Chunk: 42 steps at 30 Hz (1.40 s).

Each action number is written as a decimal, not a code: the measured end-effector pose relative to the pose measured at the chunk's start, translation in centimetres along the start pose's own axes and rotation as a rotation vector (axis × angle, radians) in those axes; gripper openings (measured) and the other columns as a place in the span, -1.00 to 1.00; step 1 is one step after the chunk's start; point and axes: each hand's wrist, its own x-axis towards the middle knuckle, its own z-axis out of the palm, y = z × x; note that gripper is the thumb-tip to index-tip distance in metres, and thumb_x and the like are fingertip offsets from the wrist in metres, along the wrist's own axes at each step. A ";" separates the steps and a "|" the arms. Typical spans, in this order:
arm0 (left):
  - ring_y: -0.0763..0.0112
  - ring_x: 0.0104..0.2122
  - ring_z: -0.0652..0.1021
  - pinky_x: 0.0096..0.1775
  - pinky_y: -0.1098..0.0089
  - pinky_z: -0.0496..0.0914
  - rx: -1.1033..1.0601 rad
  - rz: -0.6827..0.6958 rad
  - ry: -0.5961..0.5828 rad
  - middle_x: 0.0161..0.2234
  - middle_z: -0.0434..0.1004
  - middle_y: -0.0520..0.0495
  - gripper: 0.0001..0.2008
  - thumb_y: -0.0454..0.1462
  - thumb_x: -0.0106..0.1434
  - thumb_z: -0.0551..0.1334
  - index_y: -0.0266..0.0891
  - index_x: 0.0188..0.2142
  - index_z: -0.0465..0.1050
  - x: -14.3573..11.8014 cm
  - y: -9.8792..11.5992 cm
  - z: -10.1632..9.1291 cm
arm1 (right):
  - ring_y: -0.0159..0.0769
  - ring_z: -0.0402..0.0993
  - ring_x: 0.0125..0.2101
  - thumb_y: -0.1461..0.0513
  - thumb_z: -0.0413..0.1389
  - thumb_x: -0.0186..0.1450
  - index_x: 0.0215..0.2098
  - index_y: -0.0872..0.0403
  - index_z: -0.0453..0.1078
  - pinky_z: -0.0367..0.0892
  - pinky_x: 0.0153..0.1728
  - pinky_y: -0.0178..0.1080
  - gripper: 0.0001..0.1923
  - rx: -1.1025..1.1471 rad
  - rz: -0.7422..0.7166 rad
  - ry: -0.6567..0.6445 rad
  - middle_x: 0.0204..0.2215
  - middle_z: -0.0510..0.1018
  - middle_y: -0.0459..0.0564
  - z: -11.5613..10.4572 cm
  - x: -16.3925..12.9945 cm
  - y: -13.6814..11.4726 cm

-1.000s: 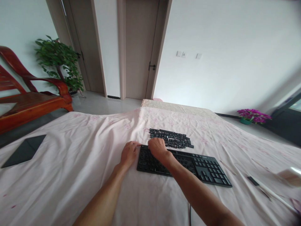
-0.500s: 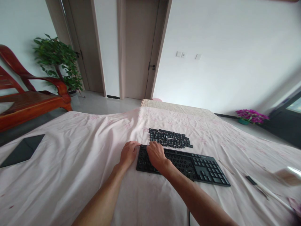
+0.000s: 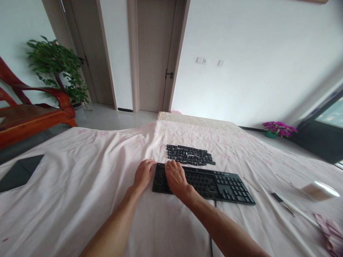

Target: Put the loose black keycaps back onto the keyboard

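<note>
- Head view: 1 black keyboard (image 3: 206, 182) lies flat on a pink sheet (image 3: 80, 185) spread over what looks like a bed, its long side running left to right.
- The left and middle parts of the keyboard show bare round sockets with the caps off; the block at its right end has its caps on.
- 1 batch of loose black keycaps (image 3: 189, 159) sits on the sheet just behind the keyboard, laid out in rows; the caps are too small to count.
- 1 dark cable (image 3: 212, 242) shows on the sheet at the lower edge, below the keyboard.
- 2 hands are in view, both the person's own.
- The left hand (image 3: 143, 175) rests palm down at the keyboard's left end, fingers curled loosely, fingertips touching its top left corner; it grips nothing that can be seen.
- The right hand (image 3: 175, 177) lies palm down over the left part of the keyboard, fingers bent toward the back rows; whether it pinches a cap under the fingertips cannot be told.
- On the sheet to the right: 1 dark-tipped stick (image 3: 294, 208), 1 white object (image 3: 318, 190), blurred, and a pink cloth (image 3: 331, 232).
- At the far left of the sheet lies 1 flat dark pad (image 3: 18, 172).
- Beyond the bed: 1 red wooden chair (image 3: 29, 112), 1 green plant (image 3: 53, 67), 1 pot of purple flowers (image 3: 278, 129), 2 doors (image 3: 152, 53).
</note>
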 end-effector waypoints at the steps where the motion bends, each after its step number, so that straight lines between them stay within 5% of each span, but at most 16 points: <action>1: 0.34 0.01 0.45 0.11 0.32 0.27 0.000 0.002 -0.002 -0.06 0.53 -0.08 -0.55 -0.54 0.13 0.07 -0.19 -0.07 0.51 0.0 0.0 0.0 | -0.14 0.26 -0.11 0.41 -0.10 0.31 -0.09 0.16 0.40 0.17 -0.14 -0.15 -0.70 0.023 0.010 0.008 -0.16 0.44 0.15 0.1 -0.1 0.2; 11: 0.34 0.00 0.45 0.10 0.32 0.29 -0.024 -0.003 0.008 -0.06 0.54 -0.07 -0.54 -0.54 0.13 0.08 -0.18 -0.07 0.52 0.0 -0.4 0.4 | -0.31 0.38 -0.16 0.26 -0.04 0.39 -0.17 -0.02 0.53 0.18 -0.10 -0.35 -0.72 0.440 0.106 0.053 -0.25 0.52 -0.04 1.5 0.4 3.7; 31: 0.34 -0.02 0.45 0.09 0.31 0.28 -0.039 -0.008 -0.002 -0.08 0.54 -0.08 -0.56 -0.54 0.12 0.09 -0.19 -0.09 0.51 0.1 -0.5 0.3 | -0.28 0.40 -0.21 0.19 0.00 0.39 -0.32 0.01 0.53 0.19 -0.28 -0.33 -0.73 0.216 0.101 0.060 -0.28 0.53 0.00 1.4 1.9 2.6; 42: 0.35 -0.02 0.45 0.08 0.32 0.29 -0.039 -0.007 -0.002 -0.08 0.53 -0.08 -0.57 -0.53 0.13 0.08 -0.19 -0.09 0.51 0.1 -0.4 0.2 | -0.35 0.42 -0.19 0.16 0.00 0.39 -0.22 -0.06 0.55 0.19 -0.20 -0.37 -0.75 0.331 0.150 0.088 -0.26 0.53 -0.05 2.1 1.6 2.5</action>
